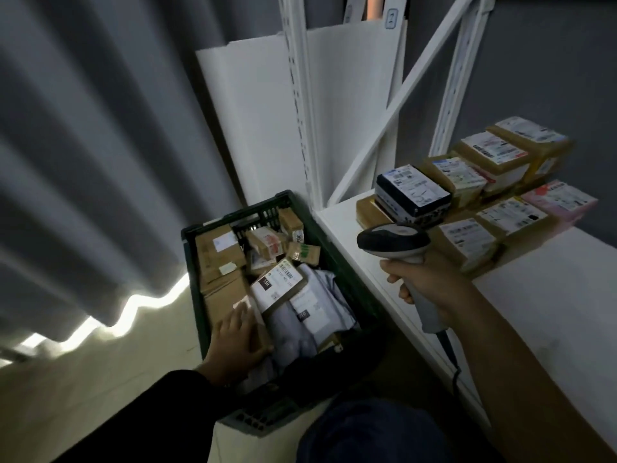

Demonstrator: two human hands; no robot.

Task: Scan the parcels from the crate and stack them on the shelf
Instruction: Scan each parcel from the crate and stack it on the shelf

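A dark green crate [200, 232] stands on the floor, filled with several cardboard parcels and grey mailer bags. My left hand [235, 342] reaches into its near left corner and grips a brown cardboard parcel [230, 292] by its near end. My right hand [430, 282] holds a grey barcode scanner [394, 238] by the handle, above the front edge of the white shelf [551, 312]. Several labelled parcels [494, 168] are stacked on the shelf behind the scanner, with a black-sided box [414, 192] at the left end.
White shelf uprights and a diagonal brace [397, 105] rise behind the crate. A white board [253, 128] leans against the wall. A grey curtain [83, 162] hangs at the left over a pale floor. The scanner cable [450, 355] hangs below my right hand.
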